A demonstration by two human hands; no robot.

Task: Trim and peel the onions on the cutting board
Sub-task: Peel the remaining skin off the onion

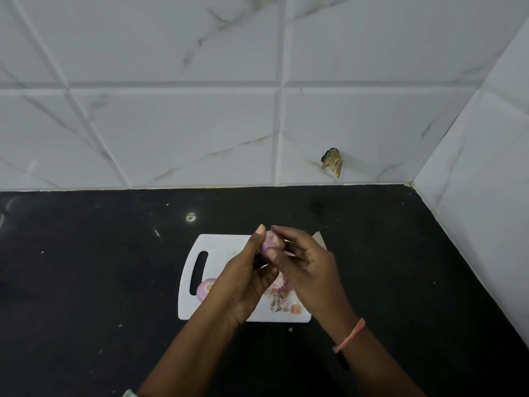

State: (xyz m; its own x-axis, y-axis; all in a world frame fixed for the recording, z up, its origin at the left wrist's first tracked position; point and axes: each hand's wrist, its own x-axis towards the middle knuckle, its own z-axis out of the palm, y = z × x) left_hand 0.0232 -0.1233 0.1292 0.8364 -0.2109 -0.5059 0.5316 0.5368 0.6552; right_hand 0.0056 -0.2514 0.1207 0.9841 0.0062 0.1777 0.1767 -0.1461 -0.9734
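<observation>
A small purple onion is held up above the white cutting board. My left hand grips it from the left and below. My right hand pinches its top and right side with fingertips on the skin. A second onion, peeled and trimmed, lies on the board near the handle slot, partly hidden by my left wrist. Loose skins and trimmed bits lie on the board under my hands. No knife is visible.
The board sits on a black countertop against a white tiled wall, with a side wall on the right. A brownish scrap sticks to the wall above the counter. A pink band circles my right wrist.
</observation>
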